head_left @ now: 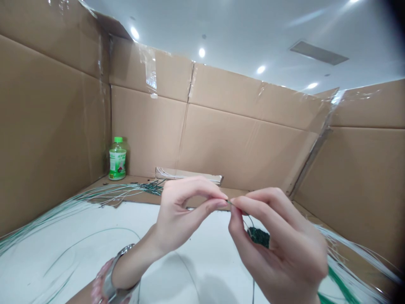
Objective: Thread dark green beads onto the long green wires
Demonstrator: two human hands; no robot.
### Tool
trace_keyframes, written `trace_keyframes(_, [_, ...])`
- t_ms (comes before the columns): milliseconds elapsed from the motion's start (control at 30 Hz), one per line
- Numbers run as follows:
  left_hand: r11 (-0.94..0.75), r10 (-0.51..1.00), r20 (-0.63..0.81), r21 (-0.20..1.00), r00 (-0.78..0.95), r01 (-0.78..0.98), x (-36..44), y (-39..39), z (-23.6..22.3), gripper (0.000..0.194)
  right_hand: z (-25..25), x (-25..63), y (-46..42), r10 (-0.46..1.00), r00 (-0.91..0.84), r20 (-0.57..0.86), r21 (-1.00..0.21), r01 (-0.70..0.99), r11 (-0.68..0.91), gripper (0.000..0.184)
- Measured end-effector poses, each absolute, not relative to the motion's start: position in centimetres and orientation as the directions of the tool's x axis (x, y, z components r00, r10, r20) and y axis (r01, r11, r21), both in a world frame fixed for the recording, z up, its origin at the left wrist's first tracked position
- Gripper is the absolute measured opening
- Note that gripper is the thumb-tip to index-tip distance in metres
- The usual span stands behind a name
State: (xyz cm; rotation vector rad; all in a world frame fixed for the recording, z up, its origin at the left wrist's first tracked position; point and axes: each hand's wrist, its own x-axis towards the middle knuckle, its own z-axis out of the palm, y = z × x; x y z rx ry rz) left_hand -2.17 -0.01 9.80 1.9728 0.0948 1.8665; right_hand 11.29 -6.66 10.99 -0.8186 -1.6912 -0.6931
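My left hand (183, 215) is raised over the white table (63, 253), its thumb and forefinger pinched on the end of a thin green wire (249, 220). My right hand (278, 245) meets it fingertip to fingertip and pinches the same wire, which loops down past the palm. A small dark green tuft (258, 236) sits in the curled right fingers. A metal watch and a pink bead bracelet ring the left wrist.
Long green-and-white wires (79, 198) fan across the table on the left, and another bundle (351, 257) lies on the right. A green-capped bottle (117, 159) stands in the back left corner. Cardboard walls (237, 139) enclose the table, with a flat cardboard piece (190, 174) at the back.
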Motion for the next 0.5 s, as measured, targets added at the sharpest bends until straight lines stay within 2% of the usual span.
trace_keyframes(500, [-0.907, 0.335, 0.938, 0.348, 0.094, -0.236, -2.14, 0.08, 9.62, 0.007, 10.86, 11.12, -6.52, 0.157, -0.165, 0.974, 0.042, 0.807, 0.588, 0.017])
